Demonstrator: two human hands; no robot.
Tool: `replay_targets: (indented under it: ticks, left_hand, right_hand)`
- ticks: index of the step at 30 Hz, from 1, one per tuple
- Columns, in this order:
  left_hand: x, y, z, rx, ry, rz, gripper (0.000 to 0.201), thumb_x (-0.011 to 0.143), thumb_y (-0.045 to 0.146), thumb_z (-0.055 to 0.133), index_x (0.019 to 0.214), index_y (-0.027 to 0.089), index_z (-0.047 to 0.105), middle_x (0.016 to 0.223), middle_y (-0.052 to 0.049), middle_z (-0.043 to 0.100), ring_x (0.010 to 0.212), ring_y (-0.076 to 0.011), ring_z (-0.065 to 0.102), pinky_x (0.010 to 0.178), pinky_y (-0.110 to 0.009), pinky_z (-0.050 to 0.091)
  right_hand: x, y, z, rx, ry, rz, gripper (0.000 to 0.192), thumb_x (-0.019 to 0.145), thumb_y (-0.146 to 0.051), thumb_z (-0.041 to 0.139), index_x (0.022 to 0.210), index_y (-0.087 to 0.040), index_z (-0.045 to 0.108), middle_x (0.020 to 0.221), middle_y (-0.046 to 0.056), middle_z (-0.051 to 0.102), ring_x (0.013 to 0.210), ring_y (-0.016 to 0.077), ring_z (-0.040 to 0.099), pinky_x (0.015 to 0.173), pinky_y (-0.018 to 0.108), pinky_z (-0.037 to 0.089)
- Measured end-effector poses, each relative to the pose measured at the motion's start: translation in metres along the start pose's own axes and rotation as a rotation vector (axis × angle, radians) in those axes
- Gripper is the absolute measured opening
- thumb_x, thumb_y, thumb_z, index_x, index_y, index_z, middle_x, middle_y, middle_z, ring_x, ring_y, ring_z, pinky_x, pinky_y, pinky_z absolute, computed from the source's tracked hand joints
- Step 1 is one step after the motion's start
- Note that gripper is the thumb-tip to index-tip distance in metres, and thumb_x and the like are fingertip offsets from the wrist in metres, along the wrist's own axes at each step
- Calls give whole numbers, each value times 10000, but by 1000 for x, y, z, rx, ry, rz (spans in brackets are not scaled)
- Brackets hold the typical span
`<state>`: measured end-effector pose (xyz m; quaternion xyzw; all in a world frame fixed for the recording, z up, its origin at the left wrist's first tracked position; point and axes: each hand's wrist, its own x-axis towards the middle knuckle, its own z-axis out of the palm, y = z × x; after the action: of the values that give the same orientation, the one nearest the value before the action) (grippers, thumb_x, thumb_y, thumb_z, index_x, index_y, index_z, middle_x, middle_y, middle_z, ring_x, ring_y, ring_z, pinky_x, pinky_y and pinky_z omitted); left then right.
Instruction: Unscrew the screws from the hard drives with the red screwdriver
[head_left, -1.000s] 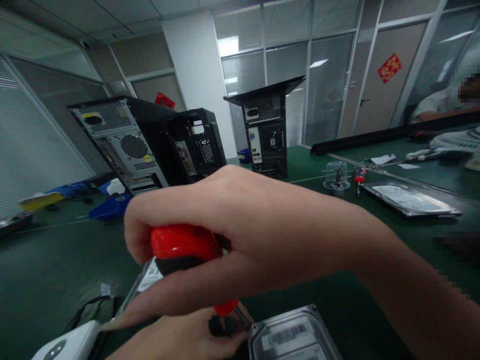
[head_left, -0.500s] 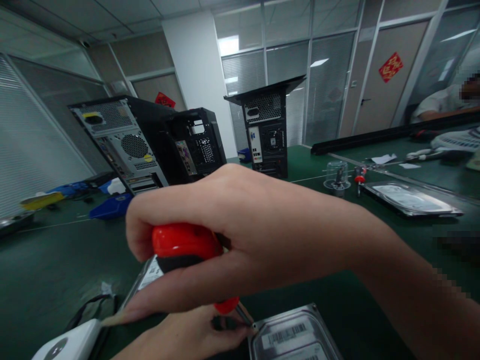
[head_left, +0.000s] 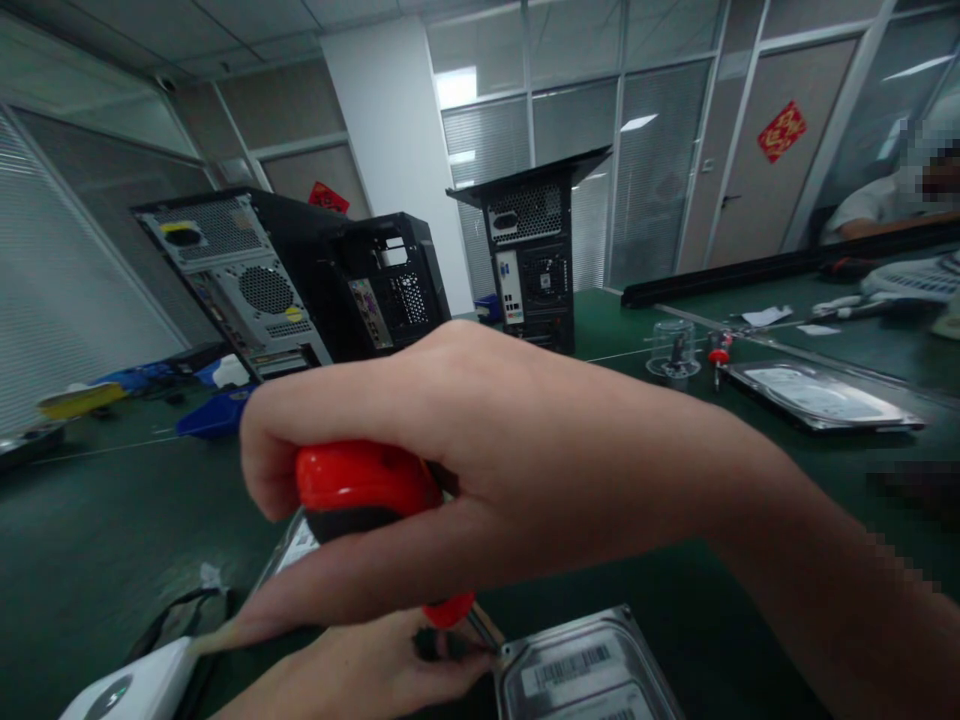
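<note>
My right hand [head_left: 480,430] is wrapped round the red and black handle of a screwdriver [head_left: 367,478]. Its metal shaft slants down to the near left corner of a silver hard drive [head_left: 585,665], which lies at the bottom of the view with its labels up. Below, my left hand [head_left: 375,660] has its thumb and finger closed at that same corner, beside the screwdriver's tip. The tip itself is partly hidden by the fingers. Behind my right hand, part of another hard drive [head_left: 296,543] shows.
Computer cases [head_left: 277,290] stand at the back, one more [head_left: 531,265] in the middle. To the right are a clear cup [head_left: 673,350], a small red screwdriver [head_left: 718,357] and a hard drive [head_left: 821,395]. A white device [head_left: 131,685] lies lower left, a blue tray [head_left: 214,413] beyond. A person [head_left: 885,205] sits far right.
My right hand and the screwdriver handle have shifted slightly left and up. The screwdriver tip stays at the drive's corner, and my left hand keeps its hold there.
</note>
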<state>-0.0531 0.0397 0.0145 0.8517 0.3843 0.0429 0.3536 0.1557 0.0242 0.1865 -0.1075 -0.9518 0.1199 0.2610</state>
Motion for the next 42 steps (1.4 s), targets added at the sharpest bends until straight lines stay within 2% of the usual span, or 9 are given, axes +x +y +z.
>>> replay_targets:
  ticks: [4, 7, 13, 17, 26, 29, 35, 42]
  left_hand:
    - [-1, 8, -7, -63, -64, -4, 243, 867, 339, 632, 1085, 293, 729, 1052, -6, 747, 943, -200, 703, 829, -275, 565]
    - [0, 13, -10, -75, -84, 5, 241, 873, 318, 623, 1084, 284, 734, 1057, -6, 748, 956, -200, 702, 851, -271, 559]
    - [-1, 5, -11, -78, -113, -24, 248, 880, 352, 619, 1099, 305, 725, 1076, 1, 742, 974, -207, 699, 880, -302, 553]
    - [-2, 2, -13, -55, -116, -35, 264, 867, 342, 629, 1115, 321, 719, 1070, 7, 743, 968, -210, 700, 883, -321, 553]
    - [1, 12, -17, -34, -126, -8, 286, 859, 310, 619, 1120, 264, 724, 1066, -33, 743, 940, -222, 702, 853, -323, 560]
    - [2, 12, -16, -68, -135, 3, 292, 859, 307, 637, 1141, 278, 713, 1081, -23, 741, 954, -212, 700, 853, -304, 560]
    - [4, 14, -11, -122, -81, 37, 296, 876, 436, 653, 1110, 269, 724, 1082, -25, 740, 979, -217, 696, 875, -303, 554]
    - [3, 9, -4, -83, -41, 34, 306, 875, 469, 637, 1064, 250, 739, 1043, -43, 744, 950, -231, 699, 807, -302, 574]
  right_hand:
    - [-1, 1, 1, 43, 11, -14, 177, 974, -335, 461, 878, -205, 533, 786, -42, 482, 664, 74, 487, 572, 174, 363]
    - [-2, 1, 1, 38, 13, -19, 186, 974, -347, 459, 878, -206, 536, 792, -39, 491, 673, 74, 491, 570, 173, 362]
    - [0, 1, 1, -87, 4, 5, 115, 956, -249, 533, 930, -138, 522, 813, -67, 534, 673, 31, 505, 560, 135, 380]
    - [0, 2, 2, -162, 17, -44, 186, 953, -266, 549, 990, -85, 559, 824, -59, 528, 680, 26, 488, 571, 130, 383]
    - [0, -1, 2, -173, 1, -15, 181, 945, -252, 561, 1012, -84, 568, 848, -54, 559, 691, 37, 501, 554, 140, 385]
    - [-1, 0, 3, -175, 10, -15, 181, 941, -250, 557, 1010, -83, 568, 829, -62, 539, 680, 32, 491, 556, 135, 379]
    - [0, 1, 4, -138, 16, -11, 183, 935, -252, 563, 993, -79, 575, 805, -71, 514, 655, 25, 479, 537, 126, 367]
    - [-1, -1, 3, -99, 9, 13, 189, 941, -257, 551, 995, -78, 577, 804, -69, 507, 663, 30, 469, 541, 123, 374]
